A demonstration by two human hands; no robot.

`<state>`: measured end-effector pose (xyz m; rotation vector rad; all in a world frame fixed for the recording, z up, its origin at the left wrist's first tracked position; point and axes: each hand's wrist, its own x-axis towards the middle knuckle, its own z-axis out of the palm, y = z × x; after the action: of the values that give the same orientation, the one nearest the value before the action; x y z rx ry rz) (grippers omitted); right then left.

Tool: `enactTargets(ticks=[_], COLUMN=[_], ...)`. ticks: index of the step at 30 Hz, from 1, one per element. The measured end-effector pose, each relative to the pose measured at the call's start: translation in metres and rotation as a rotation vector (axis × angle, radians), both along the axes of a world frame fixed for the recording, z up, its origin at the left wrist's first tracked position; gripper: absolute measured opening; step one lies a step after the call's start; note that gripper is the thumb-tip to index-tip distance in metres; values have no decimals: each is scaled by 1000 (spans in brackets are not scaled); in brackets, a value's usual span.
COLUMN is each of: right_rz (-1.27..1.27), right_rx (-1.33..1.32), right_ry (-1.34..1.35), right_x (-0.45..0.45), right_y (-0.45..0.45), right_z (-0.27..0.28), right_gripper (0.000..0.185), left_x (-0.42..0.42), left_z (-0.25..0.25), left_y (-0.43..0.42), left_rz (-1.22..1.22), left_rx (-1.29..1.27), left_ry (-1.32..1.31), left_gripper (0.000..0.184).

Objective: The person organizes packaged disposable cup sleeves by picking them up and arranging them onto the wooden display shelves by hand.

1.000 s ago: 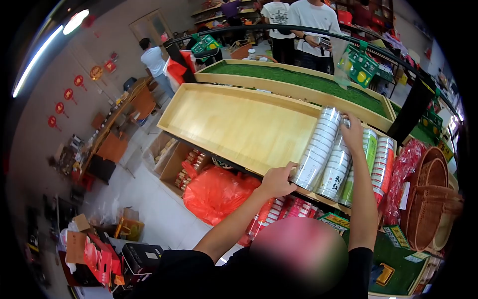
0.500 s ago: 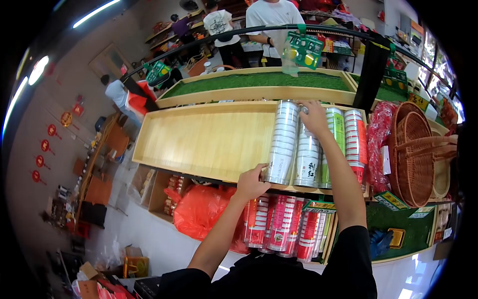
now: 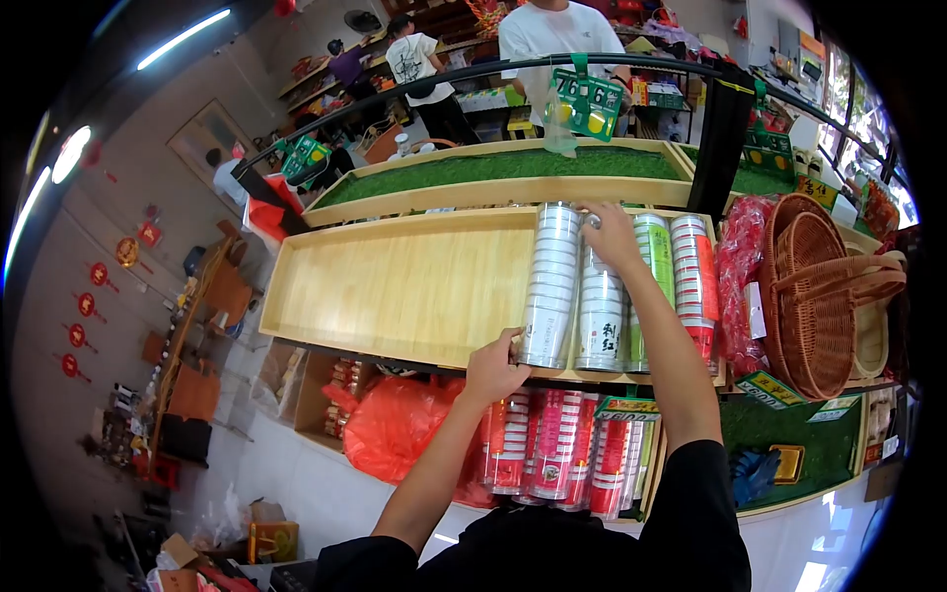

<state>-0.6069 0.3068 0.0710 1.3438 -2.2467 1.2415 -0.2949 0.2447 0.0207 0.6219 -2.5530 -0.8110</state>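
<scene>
A clear tube of stacked white tins (image 3: 550,286) lies in a shallow wooden tray (image 3: 395,286), leftmost in a row. My left hand (image 3: 496,368) is closed at its near end, thumb and fingers against its left lower edge. At the far end, my right hand (image 3: 614,237) curls its fingers over the tube's top right side, above a second tube of white tins (image 3: 601,321). A green-labelled tube (image 3: 655,259) and a red-and-white tube (image 3: 694,276) lie farther right, the green one partly behind my right forearm.
Below are several red and pink tubes (image 3: 557,444) and an orange plastic bag (image 3: 400,424). Wicker baskets (image 3: 814,296) stand at the right beside red wrapped packets (image 3: 743,276). Behind a black rail (image 3: 444,71), a person in a white shirt (image 3: 557,37) stands near others.
My view has shifted slightly. Both hands stay at the ends of the leftmost tube, which has barely moved in the tray. The people in the background have shifted a little.
</scene>
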Motion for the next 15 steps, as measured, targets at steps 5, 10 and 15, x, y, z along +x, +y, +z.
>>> enactTargets(ticks=[5, 10, 15], right_rz=[-17, -4, -26], right_rx=[3, 53, 88], right_ry=[60, 72, 69], right_x=[3, -2, -3], right_y=[0, 0, -4], right_z=[-1, -5, -6], right_gripper=[35, 36, 35], left_x=[-1, -2, -1], left_z=[1, -3, 1], left_y=[2, -1, -2], left_rz=[5, -27, -26], left_rx=[-23, -75, -24], left_ry=[2, 21, -14], left_gripper=[54, 52, 52])
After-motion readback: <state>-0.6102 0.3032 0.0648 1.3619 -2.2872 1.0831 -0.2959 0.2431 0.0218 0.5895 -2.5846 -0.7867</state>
